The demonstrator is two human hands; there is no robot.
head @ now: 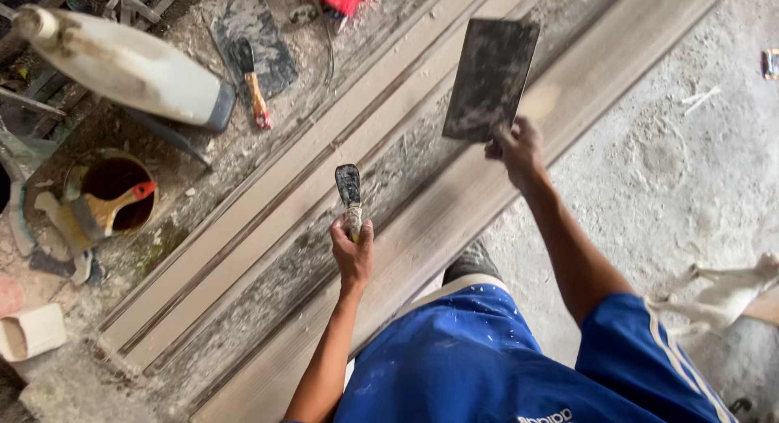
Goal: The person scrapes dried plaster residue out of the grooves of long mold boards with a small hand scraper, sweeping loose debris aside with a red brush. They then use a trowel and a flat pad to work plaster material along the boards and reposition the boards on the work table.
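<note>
Above the long grooved wooden moulding (268,228) lying across the dusty floor (673,163), the right hand (518,147) grips a broad flat trowel (490,78) while the left hand (351,252) clenches a narrow putty knife (350,194) upright.

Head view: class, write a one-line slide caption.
Left hand grips a putty knife, right hand a flat plate, above a grooved moulding.

A white bottle (130,66) lies near a brush-filled can (114,192).
</note>
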